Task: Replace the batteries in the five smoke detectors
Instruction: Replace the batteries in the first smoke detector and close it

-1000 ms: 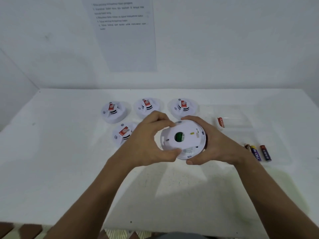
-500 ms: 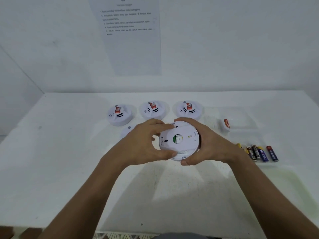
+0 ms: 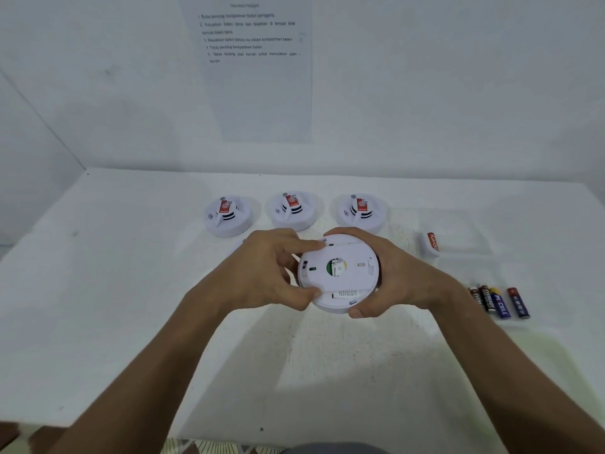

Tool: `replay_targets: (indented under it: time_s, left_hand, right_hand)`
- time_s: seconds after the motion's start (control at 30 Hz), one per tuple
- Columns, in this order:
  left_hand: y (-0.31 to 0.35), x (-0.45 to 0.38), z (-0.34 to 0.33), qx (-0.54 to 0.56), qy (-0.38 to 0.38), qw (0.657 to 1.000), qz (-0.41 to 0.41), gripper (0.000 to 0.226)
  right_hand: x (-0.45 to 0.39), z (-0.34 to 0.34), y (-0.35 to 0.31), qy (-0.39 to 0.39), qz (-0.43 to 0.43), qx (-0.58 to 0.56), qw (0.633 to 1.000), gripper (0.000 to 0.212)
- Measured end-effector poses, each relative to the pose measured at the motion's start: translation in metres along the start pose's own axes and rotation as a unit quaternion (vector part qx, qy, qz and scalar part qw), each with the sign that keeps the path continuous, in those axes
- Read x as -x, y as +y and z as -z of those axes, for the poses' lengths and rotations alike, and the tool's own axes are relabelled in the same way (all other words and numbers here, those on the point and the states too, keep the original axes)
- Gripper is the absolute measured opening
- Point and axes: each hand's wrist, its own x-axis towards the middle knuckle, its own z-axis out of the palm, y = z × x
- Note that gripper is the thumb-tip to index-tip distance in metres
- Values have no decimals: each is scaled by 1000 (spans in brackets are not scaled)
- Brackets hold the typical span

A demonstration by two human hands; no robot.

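Gripping detector (image 3: 340, 273), "PK CELL" battery (image 3: 501, 305) nearby

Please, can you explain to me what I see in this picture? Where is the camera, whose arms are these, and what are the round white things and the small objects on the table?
There is no machine. The camera sits on a person's head and looks down, so the two arms are that person's own. The left hand and right hand together hold a round white smoke detector above the white table, its back side facing the camera. Three more smoke detectors stand in a row behind it; a further one is mostly hidden by the left hand. At the right lie four batteries side by side, and a small white piece with a red label. A printed instruction sheet hangs on the wall.
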Motion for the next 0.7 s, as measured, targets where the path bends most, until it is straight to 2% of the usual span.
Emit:
replay_targets:
  time_s: [0.13, 0.27, 0.37, 0.43, 0.5, 0.6, 0.7]
  left_hand:
    - [-5, 1, -1, 40, 17, 999, 15, 73]
    - [-3, 5, -6, 137, 72, 988, 7, 70]
    - [-3, 8, -7, 208, 71, 975, -15, 68]
    - [-5, 10, -7, 193, 82, 977, -26, 65]
    - [-11, 11, -7, 105, 87, 991, -19, 67]
    - [-15, 14, -10, 8, 33, 999, 17, 84]
    - [-14, 15, -17, 13, 7, 1000, 13, 91]
  right_hand:
    - [-2, 5, 5, 10, -9, 38, 999, 95]
    - [-4, 8, 9, 48, -19, 204, 978, 100]
    - [-7, 6, 11, 33, -18, 253, 967, 108]
    - [-9, 4, 11, 28, -4, 232, 972, 105]
    - [-9, 3, 11, 35, 8, 145, 989, 100]
    - [-7, 0, 9, 45, 31, 18, 998, 95]
    - [-6, -4, 10, 53, 47, -40, 997, 94]
